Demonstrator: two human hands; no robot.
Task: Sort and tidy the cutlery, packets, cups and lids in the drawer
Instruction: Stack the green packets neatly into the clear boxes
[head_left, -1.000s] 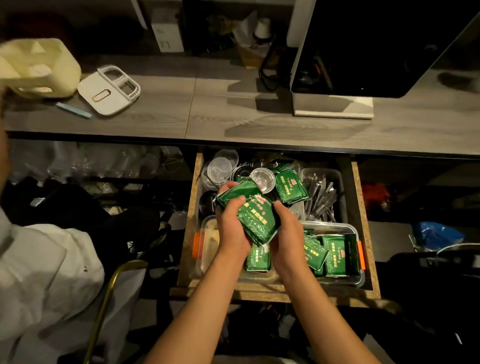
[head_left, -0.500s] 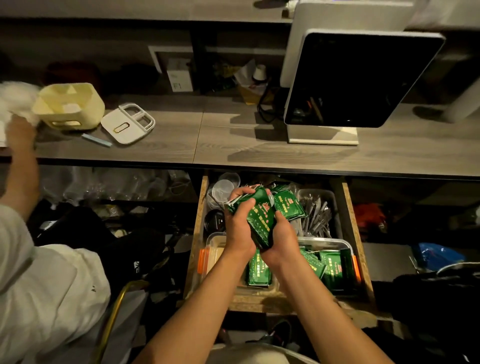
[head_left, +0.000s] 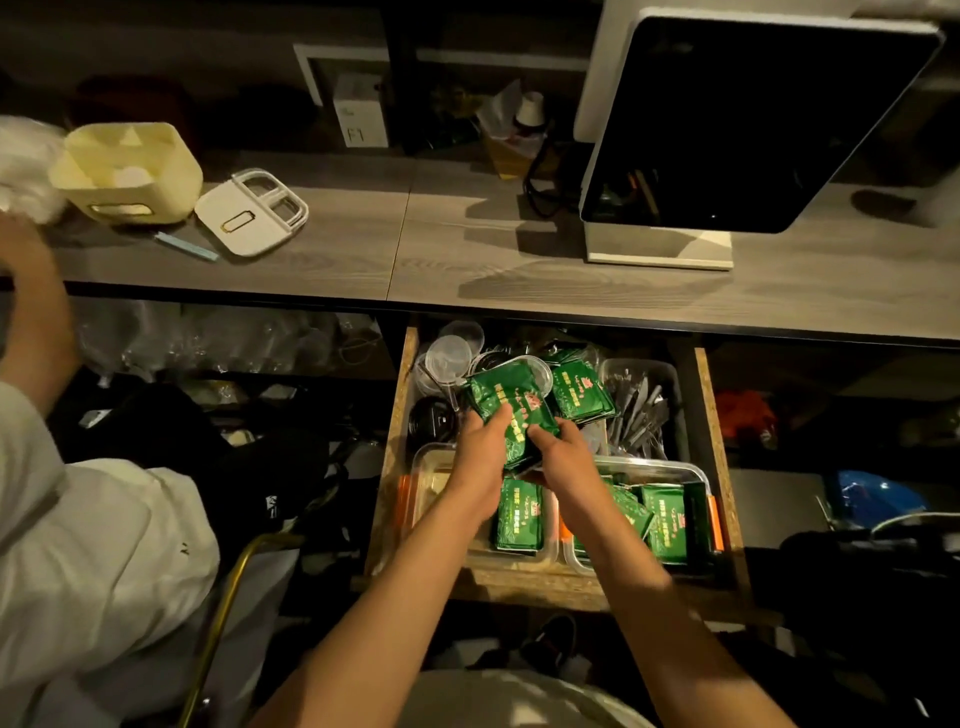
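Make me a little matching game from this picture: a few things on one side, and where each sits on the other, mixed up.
Things:
1. green packets
2. metal cutlery
3. yellow bin
4. clear cups

Places:
A. on the counter, far left
B. drawer's back left corner
C. held in both hands over the drawer
D. clear tub at the drawer's back right

Pairs: 1-C, 2-D, 3-A, 4-B

dark monitor (head_left: 737, 124), yellow bin (head_left: 130, 171), white lid (head_left: 249, 213) on counter (head_left: 467, 260)
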